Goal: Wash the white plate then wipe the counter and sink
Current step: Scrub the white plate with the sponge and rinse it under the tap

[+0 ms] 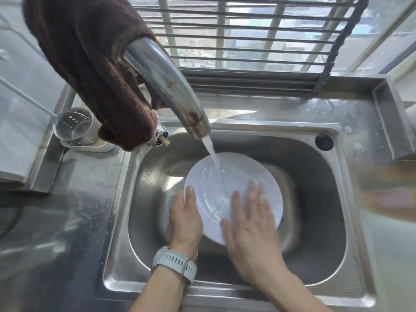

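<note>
A white plate (pixel 221 183) is held over the steel sink (pixel 315 199), under water running from the chrome faucet (pixel 166 86). My left hand (pixel 185 219), with a white watch on the wrist, grips the plate's left rim, thumb on top. My right hand (pixel 252 224) lies flat on the plate's lower right face with fingers straight and spread; it is blurred. A dark brown cloth (pixel 90 64) hangs draped over the faucet neck, upper left.
A perforated metal utensil holder (pixel 74 127) stands at the sink's back left corner. Wet steel counter (pixel 56 221) extends to the left. A barred window (pixel 247 34) runs behind the sink. A blurred orange-brown object (pixel 391 190) sits at the right edge.
</note>
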`<state>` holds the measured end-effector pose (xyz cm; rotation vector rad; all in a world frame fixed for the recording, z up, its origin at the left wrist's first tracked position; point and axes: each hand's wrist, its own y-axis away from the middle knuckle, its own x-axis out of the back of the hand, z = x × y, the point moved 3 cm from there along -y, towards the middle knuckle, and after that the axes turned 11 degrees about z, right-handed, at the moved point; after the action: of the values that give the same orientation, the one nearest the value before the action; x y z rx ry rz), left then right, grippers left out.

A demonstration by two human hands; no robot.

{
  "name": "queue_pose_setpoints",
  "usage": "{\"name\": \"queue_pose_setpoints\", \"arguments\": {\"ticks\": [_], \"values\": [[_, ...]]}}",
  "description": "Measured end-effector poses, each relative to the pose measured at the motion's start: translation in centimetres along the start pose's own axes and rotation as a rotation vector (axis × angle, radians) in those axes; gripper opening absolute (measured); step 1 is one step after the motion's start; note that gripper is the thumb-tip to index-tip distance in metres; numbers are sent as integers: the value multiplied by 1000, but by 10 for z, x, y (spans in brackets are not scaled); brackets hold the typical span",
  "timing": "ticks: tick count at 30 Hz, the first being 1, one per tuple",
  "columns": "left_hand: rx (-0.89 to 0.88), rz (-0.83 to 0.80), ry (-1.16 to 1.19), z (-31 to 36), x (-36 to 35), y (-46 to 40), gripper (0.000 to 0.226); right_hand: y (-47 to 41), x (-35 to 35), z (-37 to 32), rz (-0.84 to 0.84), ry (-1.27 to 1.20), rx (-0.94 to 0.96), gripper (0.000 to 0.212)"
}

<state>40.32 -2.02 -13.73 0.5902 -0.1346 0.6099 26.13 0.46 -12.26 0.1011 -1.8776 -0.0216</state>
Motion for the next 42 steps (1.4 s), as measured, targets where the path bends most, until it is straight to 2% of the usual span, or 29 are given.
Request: {"name": "queue_pose_setpoints", "arguments": {"ticks": [3, 5, 7, 10, 13, 15, 16, 18, 21, 24, 26, 28, 31, 32, 34, 35, 37, 40, 42], "values": [[-44, -28, -1, 7, -3, 6, 31, -25, -15, -28, -191, -118, 253, 63], [-39, -11, 34, 4, -2, 4, 25, -60, -15, -25, -99, -63, 337, 64], [-33, 32, 58, 2, 3, -2, 25, -81, -17, -3, -53, 29, 298, 66], [-13, 37, 102, -1, 5, -10, 35, -60, -12, 24, -97, 80, 197, 68], [43, -19, 144, 0, -4, -4, 38, -18, -7, -8, -229, -8, 342, 63], [83, -63, 182, -1, -9, 2, 46, -29, -12, -30, -200, -40, 450, 61], [87, -50, 180, 1, -8, 3, 47, -48, -14, -30, -154, -32, 444, 62], [82, -18, 159, 0, -4, -1, 52, -80, -16, -6, -111, 3, 309, 64], [51, -6, 158, 3, 0, -9, 51, -61, -9, 31, -143, 104, 172, 69], [48, -57, 120, 1, -8, -1, 44, -17, -10, -2, -294, -49, 302, 64], [60, -101, 131, -2, -14, 9, 44, -36, -15, -20, -221, -97, 392, 61], [57, -82, 110, -5, -11, 8, 43, -72, -17, -9, -156, -75, 311, 61], [64, -54, 98, -4, -2, -1, 44, -60, -13, 31, -200, 19, 129, 65], [47, -41, 79, -3, -1, -3, 45, -39, -13, 30, -254, 25, 115, 65], [12, -37, 33, -2, -3, -1, 45, -9, -12, 4, -361, -70, 202, 63], [15, -38, 33, -4, -5, 1, 43, -10, -16, -10, -357, -118, 264, 62], [29, -28, 39, -5, -8, 5, 44, -45, -27, -20, -230, -120, 348, 61], [18, -1, 27, -5, -3, -7, 45, -84, -24, 18, -119, 21, 169, 63], [-7, 6, 0, 1, -1, -12, 42, -60, -20, 36, -150, 62, 84, 66]]}}
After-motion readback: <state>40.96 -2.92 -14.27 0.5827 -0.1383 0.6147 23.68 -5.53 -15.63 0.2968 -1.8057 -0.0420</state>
